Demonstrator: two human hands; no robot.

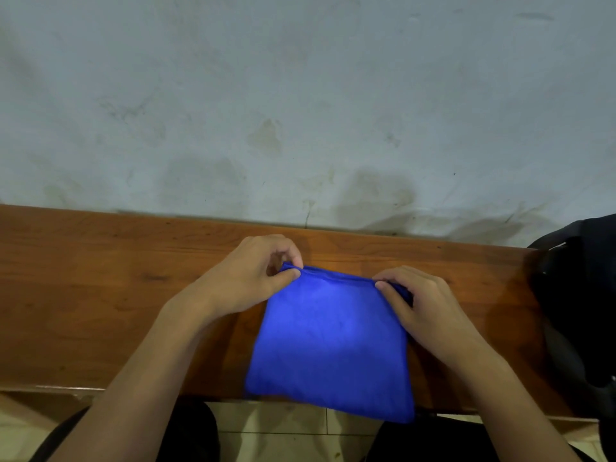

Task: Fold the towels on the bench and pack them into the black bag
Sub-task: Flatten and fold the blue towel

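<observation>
We have the blue towel [330, 341] lying on the bench [100, 295], already folded into a rough square. Its near edge hangs a little over the front edge of the bench. Our left hand [253, 278] pinches the far left corner between thumb and fingers, and our right hand [416, 301] pinches the far right corner in the same way.

To do this fold well, we should probably lift both corners together, keep the far edge tight and straight, and bring it to the near edge so that the layers meet evenly. Then we press the crease flat.

The bench has much free wood on the left side. The bag [580, 311] stands at the right end, near the right hand, so the way to it is short. The wall [300, 95] is close behind the bench.
</observation>
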